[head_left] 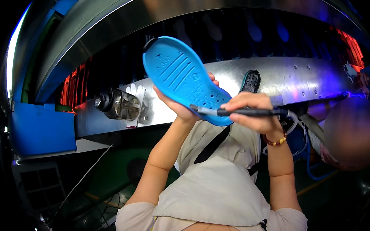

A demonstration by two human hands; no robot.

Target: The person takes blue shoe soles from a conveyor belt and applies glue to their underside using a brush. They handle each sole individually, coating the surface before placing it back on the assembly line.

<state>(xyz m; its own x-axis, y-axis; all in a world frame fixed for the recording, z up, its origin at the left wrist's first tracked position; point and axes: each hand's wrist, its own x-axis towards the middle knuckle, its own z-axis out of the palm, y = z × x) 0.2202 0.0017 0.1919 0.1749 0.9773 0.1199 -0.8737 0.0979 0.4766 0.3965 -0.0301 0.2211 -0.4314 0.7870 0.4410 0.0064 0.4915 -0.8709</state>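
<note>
Sole point(175, 70), blue, held up before the metal tabletop point(297, 76) — left hand point(175, 104) clamped on its edges. Right hand point(253, 102), at its narrower end, grips a pen-like tool point(223, 112) — tip contact cannot be told.

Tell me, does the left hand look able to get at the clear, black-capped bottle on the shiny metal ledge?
Probably not while the left hand holds the blue, shoe-shaped sole. Otherwise the way looks free: the bottle is nearby on the metal ledge, with a white fabric glove beside it.
</note>
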